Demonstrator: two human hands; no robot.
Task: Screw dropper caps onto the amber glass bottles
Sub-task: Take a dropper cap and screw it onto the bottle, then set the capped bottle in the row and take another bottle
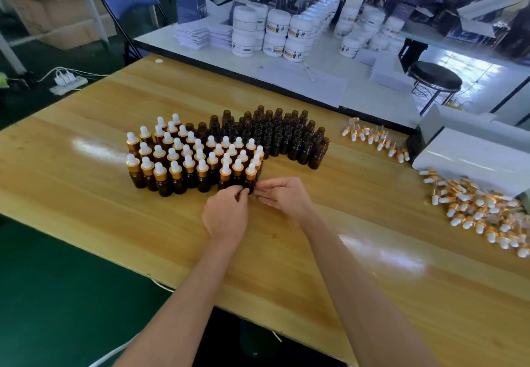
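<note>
Amber bottles point(275, 137) crowd the worktop point(86, 183) mid-frame, capped ones to the left. At the near edge our left hand point(226, 213) pinches one capped bottle point(250, 177) low down; our right hand point(285, 197) touches it with nearly straight fingers point(266, 186). Loose caps point(481, 211) lie far right.

Packing workshop: massed amber bottles point(275, 137), heaped dropper caps point(481, 214), stacked white jars point(275, 37), cardboard cartons point(43, 8).

Table point(86, 194): glossy wood.
Centre: capped bottles point(186, 160), open bottles point(275, 134) behind them.
Right: loose dropper caps point(481, 211), white box point(473, 157).
</note>
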